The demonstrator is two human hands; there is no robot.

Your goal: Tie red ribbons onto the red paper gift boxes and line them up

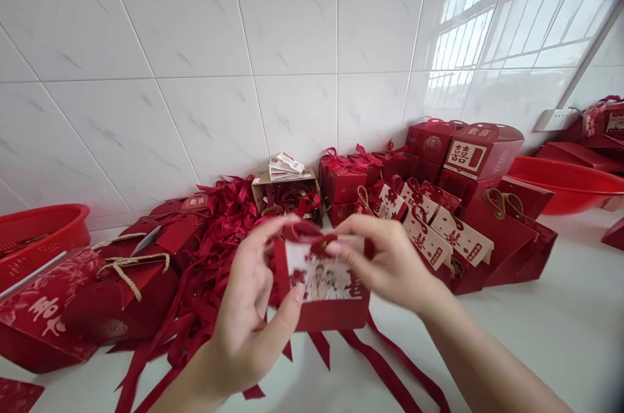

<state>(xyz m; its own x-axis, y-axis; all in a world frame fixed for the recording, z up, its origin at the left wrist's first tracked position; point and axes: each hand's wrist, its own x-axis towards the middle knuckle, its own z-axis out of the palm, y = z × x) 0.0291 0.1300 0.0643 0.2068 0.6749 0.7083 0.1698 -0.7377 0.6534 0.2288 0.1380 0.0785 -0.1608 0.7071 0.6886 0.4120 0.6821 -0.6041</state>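
Observation:
Between my hands, above the white counter, is a small red gift box (331, 317) with a printed white panel and a dark red loop at its top. My left hand (256, 309) grips the box's left side, thumb across the front and fingers behind the upper edge. At the top right, my right hand (385, 257) pinches the box near the base of the loop. The far side of the box is hidden. Dark red ribbons (380, 361) lie on the counter below it.
A ribbon heap (229, 218) lies at centre left, beside larger red boxes (127, 302). Behind my hands stands an open carton (312, 180) topped with white cards (285, 164). Finished-looking red boxes (482, 146) are stacked right. Red plastic basins (570, 188) flank the counter against the tiled wall.

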